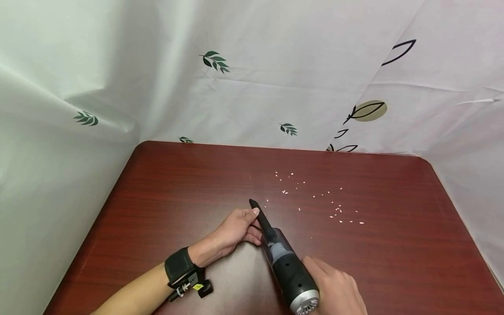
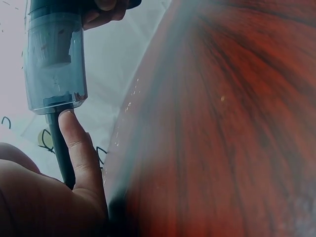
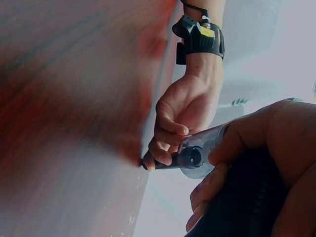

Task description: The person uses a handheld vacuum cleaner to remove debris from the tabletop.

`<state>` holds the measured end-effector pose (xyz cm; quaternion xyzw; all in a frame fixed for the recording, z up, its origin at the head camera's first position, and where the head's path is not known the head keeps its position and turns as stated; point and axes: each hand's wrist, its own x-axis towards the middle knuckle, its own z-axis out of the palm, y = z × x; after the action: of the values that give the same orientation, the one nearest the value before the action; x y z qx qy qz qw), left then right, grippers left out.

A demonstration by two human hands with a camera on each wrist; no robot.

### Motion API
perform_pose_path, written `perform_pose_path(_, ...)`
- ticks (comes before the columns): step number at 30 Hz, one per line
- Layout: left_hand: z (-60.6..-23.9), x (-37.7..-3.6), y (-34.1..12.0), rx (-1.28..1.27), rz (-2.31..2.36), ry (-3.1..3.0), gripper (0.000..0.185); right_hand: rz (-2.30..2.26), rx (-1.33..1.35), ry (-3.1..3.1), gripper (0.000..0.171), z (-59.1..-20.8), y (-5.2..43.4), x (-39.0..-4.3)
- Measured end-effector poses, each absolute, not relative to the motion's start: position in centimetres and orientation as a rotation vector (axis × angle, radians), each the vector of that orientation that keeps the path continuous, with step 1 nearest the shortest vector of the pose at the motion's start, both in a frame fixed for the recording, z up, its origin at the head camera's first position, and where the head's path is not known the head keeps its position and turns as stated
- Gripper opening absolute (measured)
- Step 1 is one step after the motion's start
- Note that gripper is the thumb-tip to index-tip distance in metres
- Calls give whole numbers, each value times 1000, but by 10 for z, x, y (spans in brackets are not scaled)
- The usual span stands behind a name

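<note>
A black handheld vacuum cleaner (image 1: 293, 273) with a clear dust cup (image 2: 57, 64) and a narrow black nozzle (image 1: 264, 222) slants over the table, its tip toward the far side. My right hand (image 1: 334, 284) grips the vacuum's body from the right. With thumb and fingers, my left hand (image 1: 240, 227) pinches the nozzle between its tip and the dust cup. In the right wrist view the left fingers (image 3: 160, 152) curl about the nozzle just ahead of the cup. Small white bits (image 1: 337, 210) lie scattered on the table beyond and right of the nozzle.
The reddish-brown wooden table (image 1: 177, 183) has rounded far corners. A white curtain (image 1: 252, 96) with leaf prints hangs along its back and sides. A black wrist strap with a small camera (image 1: 183, 271) sits on my left wrist.
</note>
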<state>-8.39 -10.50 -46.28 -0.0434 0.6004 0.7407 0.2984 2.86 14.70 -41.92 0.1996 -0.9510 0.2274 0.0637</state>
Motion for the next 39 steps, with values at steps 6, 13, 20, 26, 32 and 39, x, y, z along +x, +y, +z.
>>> perform_pose_path(6,-463,-84,-101,-98,1955,1585,46,688,581,-2906,67,-420,153,32)
perform_pose_path(13,-463,-86,-94,-91,1947,1574,45,680,555,-2900,65,-422,160,35)
perform_pose_path(20,-463,-88,-89,-88,1946,1563,46,706,492,-2911,63,-420,159,36)
perform_pose_path(26,-465,-93,-82,-90,1943,1556,46,658,476,-2925,63,-419,164,36)
perform_pose_path(32,-466,-96,-75,-89,1936,1556,46,677,424,-2984,64,-417,166,35)
perform_pose_path(39,-466,-101,-68,-76,1936,1548,45,659,372,-3043,59,-415,169,35)
